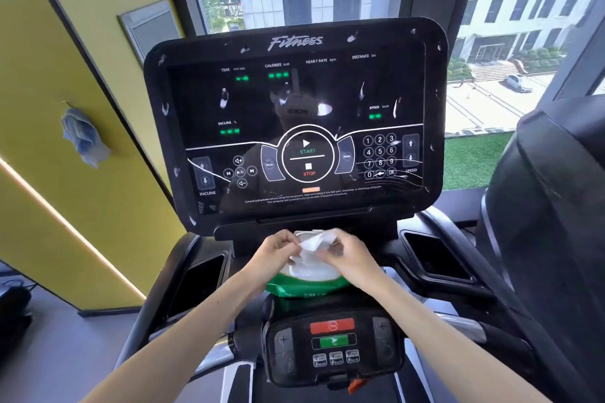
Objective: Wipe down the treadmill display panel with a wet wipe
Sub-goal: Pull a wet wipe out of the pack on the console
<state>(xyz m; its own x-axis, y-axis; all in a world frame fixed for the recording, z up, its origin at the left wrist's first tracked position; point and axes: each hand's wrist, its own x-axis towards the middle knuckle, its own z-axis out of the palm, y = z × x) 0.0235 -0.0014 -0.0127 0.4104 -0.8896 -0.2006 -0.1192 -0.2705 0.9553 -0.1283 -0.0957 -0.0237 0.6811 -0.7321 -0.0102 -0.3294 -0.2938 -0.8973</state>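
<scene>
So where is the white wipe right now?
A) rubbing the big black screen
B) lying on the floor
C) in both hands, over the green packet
C: the left hand and right hand both pinch the thin white wet wipe above the green plastic wipes packet, below the black display panel.

Black display panel [294, 98], flecked and streaked white, with green digits [278, 75] and red STOP lettering [309, 173]; white wet wipe [312, 244]; green wipe pack [304, 288]; red button [332, 325] and green button [334, 341] on the black console [284, 368]; yellow wall [65, 59], pale blue cloth [83, 137]
</scene>
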